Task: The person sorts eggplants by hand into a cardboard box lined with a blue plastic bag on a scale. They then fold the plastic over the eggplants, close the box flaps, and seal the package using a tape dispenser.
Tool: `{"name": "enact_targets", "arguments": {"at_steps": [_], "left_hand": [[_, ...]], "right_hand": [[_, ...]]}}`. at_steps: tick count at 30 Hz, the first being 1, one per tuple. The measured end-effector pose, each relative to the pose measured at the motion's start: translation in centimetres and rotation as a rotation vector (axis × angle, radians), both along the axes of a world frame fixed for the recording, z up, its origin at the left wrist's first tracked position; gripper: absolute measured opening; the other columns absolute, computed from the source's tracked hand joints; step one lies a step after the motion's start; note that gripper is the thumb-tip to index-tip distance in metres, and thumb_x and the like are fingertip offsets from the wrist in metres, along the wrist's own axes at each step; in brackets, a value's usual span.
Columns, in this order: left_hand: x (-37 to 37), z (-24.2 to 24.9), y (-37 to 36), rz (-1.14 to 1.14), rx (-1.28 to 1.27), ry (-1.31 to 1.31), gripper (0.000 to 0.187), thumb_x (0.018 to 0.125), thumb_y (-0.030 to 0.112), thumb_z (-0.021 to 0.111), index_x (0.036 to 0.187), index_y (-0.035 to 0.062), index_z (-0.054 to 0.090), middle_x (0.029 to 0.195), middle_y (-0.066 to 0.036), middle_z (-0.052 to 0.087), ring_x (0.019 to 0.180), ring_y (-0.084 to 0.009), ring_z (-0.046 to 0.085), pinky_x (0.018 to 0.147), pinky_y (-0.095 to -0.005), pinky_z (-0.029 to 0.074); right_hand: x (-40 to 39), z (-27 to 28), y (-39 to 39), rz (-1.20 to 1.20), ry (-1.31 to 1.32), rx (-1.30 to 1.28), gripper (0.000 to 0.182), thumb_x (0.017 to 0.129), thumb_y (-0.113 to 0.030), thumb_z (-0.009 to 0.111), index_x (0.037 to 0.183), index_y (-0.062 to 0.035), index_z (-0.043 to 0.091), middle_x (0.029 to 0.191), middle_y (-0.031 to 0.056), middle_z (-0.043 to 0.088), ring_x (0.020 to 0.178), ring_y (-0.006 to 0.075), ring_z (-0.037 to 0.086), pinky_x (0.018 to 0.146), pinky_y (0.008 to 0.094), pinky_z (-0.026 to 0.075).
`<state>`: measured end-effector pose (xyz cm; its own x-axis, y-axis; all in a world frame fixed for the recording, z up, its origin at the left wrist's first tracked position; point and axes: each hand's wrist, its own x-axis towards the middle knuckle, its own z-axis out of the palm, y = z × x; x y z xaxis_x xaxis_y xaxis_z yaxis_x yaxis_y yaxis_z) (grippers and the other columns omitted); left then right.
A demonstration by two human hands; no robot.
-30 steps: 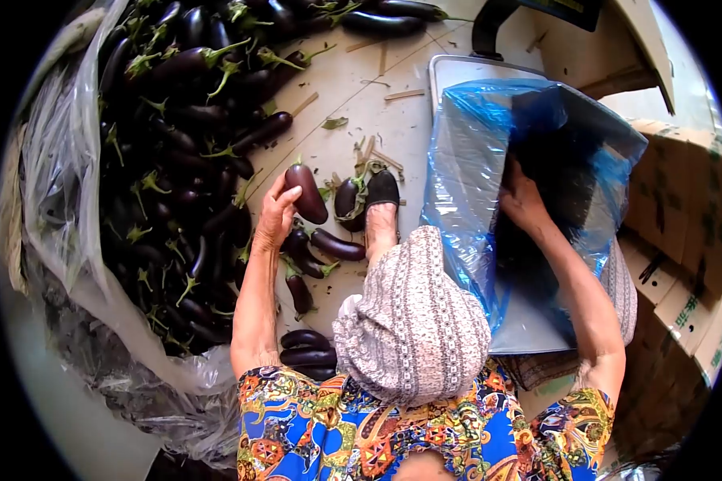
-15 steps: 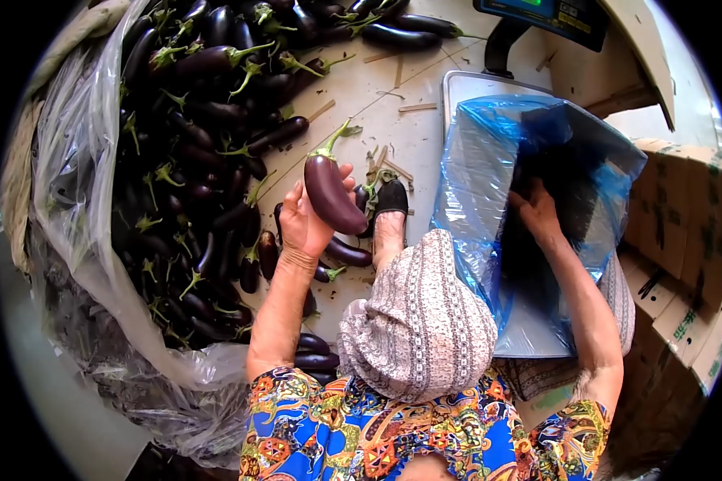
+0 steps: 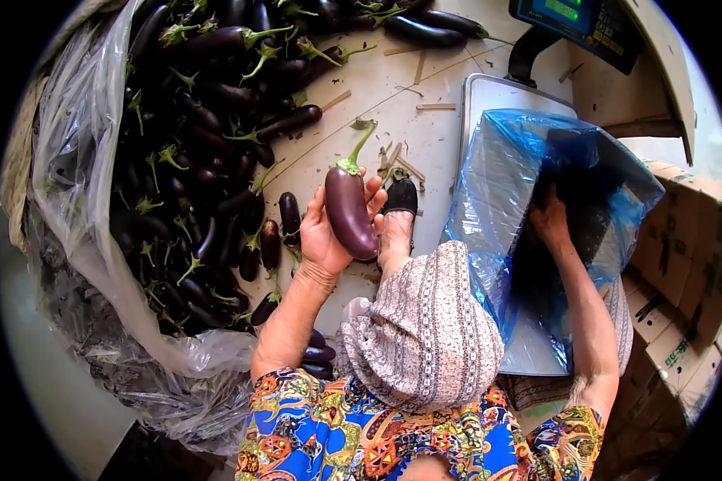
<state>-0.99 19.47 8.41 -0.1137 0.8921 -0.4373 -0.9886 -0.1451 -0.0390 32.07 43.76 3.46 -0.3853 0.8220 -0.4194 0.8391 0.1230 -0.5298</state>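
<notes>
A purple eggplant [image 3: 350, 210] with a long green stem rests across my left hand [image 3: 330, 240], stem pointing up. The thumb is on one side of it and the fingertips show on the other. My right hand [image 3: 549, 218] reaches into a blue plastic bag [image 3: 489, 192] that lines a box on a scale platform [image 3: 475, 90]. Its fingers fade into the dark interior, so what they touch is hidden. Several more eggplants [image 3: 290, 215] lie on the floor just left of my left hand.
A big pile of eggplants [image 3: 208, 160] spreads over the left, bordered by clear plastic sheeting [image 3: 76, 176]. A scale display [image 3: 578, 20] stands at the top right. Cardboard boxes [image 3: 674, 232] line the right side. Wood strips [image 3: 436, 107] lie on the floor, near my shoe [image 3: 401, 196].
My left hand has shifted slightly right and down with the eggplant, which is now more upright. My right hand stays in the bag. The whole view has shifted a little.
</notes>
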Motion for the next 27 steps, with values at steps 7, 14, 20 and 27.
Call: {"name": "enact_targets", "arguments": {"at_steps": [7,14,20,27], "left_hand": [[0.4,1.2,-0.1,-0.093,-0.089,0.361,0.077,0.081,0.013,0.066,0.149,0.0018,0.032,0.149,-0.020,0.041,0.138,-0.0367,0.041,0.114,-0.0537,0.034],[0.8,2.1,-0.5,-0.194,-0.337,0.767,0.080,0.081,0.016,0.079,0.145,-0.0009,0.034,0.134,-0.015,0.052,0.128,-0.0245,0.050,0.111,-0.0385,0.038],[1.5,2.7,-1.3,-0.192,-0.459,0.965,0.092,0.074,0.022,0.087,0.146,-0.0034,0.035,0.134,-0.012,0.053,0.124,-0.0204,0.052,0.108,-0.0343,0.040],[1.1,1.6,-1.7,-0.192,-0.458,0.915,0.085,0.078,0.026,0.084,0.144,-0.0025,0.039,0.134,-0.011,0.054,0.121,-0.0195,0.053,0.106,-0.0331,0.041]], "right_hand": [[-0.2,0.2,-0.4,0.007,-0.036,0.021,0.058,0.083,-0.025,0.072,0.127,0.0018,0.047,0.109,0.0316,0.065,0.105,0.0467,0.063,0.091,0.0468,0.050],[-0.7,0.8,-0.7,-0.014,-0.028,0.035,0.056,0.083,-0.024,0.072,0.126,0.0027,0.046,0.108,0.0323,0.065,0.104,0.0478,0.062,0.090,0.0475,0.050],[-1.0,1.0,-1.0,-0.064,-0.065,-0.013,0.056,0.084,-0.023,0.072,0.129,-0.0024,0.045,0.110,0.0318,0.064,0.106,0.0474,0.062,0.091,0.0477,0.049],[-1.5,1.6,-1.0,-0.060,-0.039,0.000,0.057,0.084,-0.022,0.073,0.128,0.0000,0.045,0.111,0.0301,0.065,0.108,0.0459,0.062,0.094,0.0468,0.048]]}}
